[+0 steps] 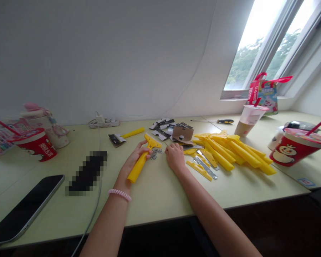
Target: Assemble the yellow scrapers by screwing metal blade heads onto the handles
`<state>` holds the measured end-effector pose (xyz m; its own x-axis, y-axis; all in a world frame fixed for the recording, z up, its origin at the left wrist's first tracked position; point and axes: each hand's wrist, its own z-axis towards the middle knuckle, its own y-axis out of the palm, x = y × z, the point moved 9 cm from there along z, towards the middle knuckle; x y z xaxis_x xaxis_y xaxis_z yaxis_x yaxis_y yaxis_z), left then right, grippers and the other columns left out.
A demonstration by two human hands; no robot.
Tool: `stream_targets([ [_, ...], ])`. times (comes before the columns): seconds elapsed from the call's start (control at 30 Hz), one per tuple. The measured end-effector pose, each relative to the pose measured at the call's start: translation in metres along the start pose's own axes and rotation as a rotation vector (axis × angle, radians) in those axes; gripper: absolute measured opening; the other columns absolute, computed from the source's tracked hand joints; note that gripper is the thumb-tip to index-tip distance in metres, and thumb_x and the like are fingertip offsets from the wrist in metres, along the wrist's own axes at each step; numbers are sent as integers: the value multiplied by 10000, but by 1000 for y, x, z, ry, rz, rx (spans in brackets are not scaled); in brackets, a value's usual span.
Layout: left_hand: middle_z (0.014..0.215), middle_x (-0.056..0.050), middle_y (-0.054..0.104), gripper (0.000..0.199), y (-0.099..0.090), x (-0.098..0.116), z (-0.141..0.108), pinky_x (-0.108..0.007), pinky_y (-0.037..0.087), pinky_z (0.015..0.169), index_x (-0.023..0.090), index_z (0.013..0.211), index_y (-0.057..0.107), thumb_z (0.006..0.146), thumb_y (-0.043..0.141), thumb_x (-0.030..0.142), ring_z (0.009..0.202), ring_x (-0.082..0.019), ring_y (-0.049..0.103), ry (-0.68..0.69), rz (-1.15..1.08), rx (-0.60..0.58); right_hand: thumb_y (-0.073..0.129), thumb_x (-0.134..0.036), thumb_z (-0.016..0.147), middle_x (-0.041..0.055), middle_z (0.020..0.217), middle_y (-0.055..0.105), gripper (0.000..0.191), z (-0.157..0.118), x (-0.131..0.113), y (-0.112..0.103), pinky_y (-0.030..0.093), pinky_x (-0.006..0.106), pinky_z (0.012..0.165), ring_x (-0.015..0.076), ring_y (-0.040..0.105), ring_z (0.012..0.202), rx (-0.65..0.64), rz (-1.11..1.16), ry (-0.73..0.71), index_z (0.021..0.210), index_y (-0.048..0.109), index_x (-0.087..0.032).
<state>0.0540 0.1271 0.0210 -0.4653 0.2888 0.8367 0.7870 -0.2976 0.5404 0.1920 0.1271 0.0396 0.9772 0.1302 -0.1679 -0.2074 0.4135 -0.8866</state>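
Left hand (pixel 136 154) wrapped around a yellow scraper (pixel 138 167) above the table (pixel 155 200)
Small metal fasteners (pixel 157 153) lie near its head; the right hand (pixel 174 156) curls beside them, its grip impossible to tell, with yellow handles (pixel 231 149) farther right.

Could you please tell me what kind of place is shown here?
Probably a desk in a home or small office, used as a workbench: yellow handles lie heaped on it, a screwdriver lies behind them, and a red drink cup stands at the left.
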Motion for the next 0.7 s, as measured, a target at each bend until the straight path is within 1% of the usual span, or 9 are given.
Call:
stream_targets([
  [0.17,734,-15,526,593,2,-2,1,-137,369,469,244,1194,390,662,593,78,509,-44,479,-13,-28,-26,428,-107,787,131,908,572,182,-1,-4,4,265,342,745,231,428,876,-43,-125,-5,854,597,-117],
  [0.23,749,-19,529,590,1,-4,2,-143,375,471,243,1192,402,658,598,84,516,-47,485,-23,-11,-27,429,-103,781,137,910,566,177,-1,-2,4,269,345,746,236,428,877,-46,-126,11,857,589,-111],
  [0.3,763,-25,536,582,2,-6,3,-146,377,473,236,1181,420,649,605,89,536,-55,502,-30,7,-27,423,-108,786,134,911,564,171,-2,2,0,277,344,745,234,430,872,-19,-83,45,846,583,-117],
  [0.4,757,-32,547,561,6,-9,2,-142,371,471,232,1167,428,652,605,97,542,-60,508,-48,30,-48,402,-124,804,115,887,568,172,-5,13,-13,293,339,740,227,439,858,81,80,137,806,573,-143],
  [0.47,747,-37,554,552,12,-10,0,-141,371,479,230,1164,418,660,602,101,547,-63,510,-55,48,-71,402,-151,812,97,854,574,164,-7,20,-23,314,329,730,217,448,836,167,260,185,771,561,-158],
  [0.5,744,-39,557,551,15,-10,-2,-143,372,487,226,1164,414,662,603,103,554,-65,513,-57,59,-79,410,-166,811,88,835,576,154,-8,22,-28,326,322,722,211,454,821,205,361,183,755,554,-164],
  [0.6,732,-38,555,551,23,-12,-5,-156,379,512,199,1158,420,653,614,102,578,-75,522,-58,103,-97,435,-184,792,63,786,573,121,-7,17,-38,359,300,689,191,468,775,260,607,91,727,537,-177],
  [0.7,757,-40,558,549,31,-17,-6,-169,380,522,183,1148,421,642,617,100,604,-85,532,-64,142,-125,444,-179,782,48,768,567,103,-6,8,-43,371,283,666,176,475,754,254,703,7,724,530,-182],
])
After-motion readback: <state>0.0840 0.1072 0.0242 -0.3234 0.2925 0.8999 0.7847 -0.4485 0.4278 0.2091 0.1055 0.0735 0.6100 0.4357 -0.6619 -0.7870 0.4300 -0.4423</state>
